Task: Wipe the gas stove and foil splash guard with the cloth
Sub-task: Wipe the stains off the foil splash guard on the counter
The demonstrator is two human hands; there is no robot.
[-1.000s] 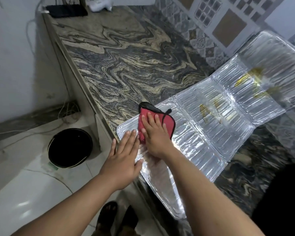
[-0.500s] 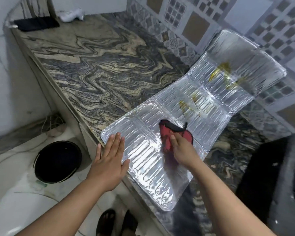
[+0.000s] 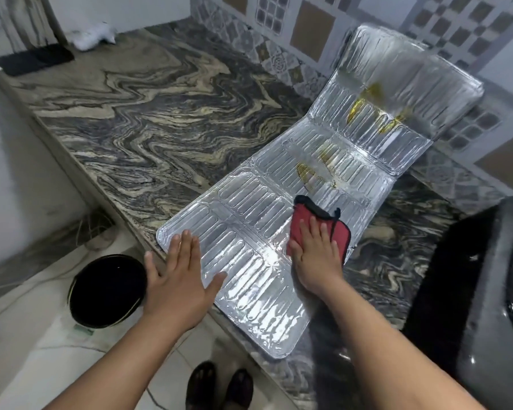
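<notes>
The silver foil splash guard [image 3: 249, 232] lies unfolded across the marbled counter, its far panel tilted up against the tiled wall. Yellow grease streaks mark its middle and far panels. A red cloth [image 3: 339, 232] with a dark trim rests on the guard's right side, and my right hand [image 3: 316, 258] presses flat on it. My left hand [image 3: 175, 279] lies flat, fingers apart, on the guard's near left corner at the counter edge. The dark gas stove [image 3: 483, 291] shows at the right edge, partly cut off.
The marbled counter [image 3: 148, 119] stretches away to the left and back. A black flat item [image 3: 33, 62] and a white object [image 3: 92, 38] sit at its far end. Below on the floor stands a black bin [image 3: 107, 291]. Sandalled feet [image 3: 219, 386] show at the bottom.
My right hand has slid the red cloth from the guard's near left corner to its right side. My left hand stays pressed near the left corner. The view has shifted right, revealing the stove.
</notes>
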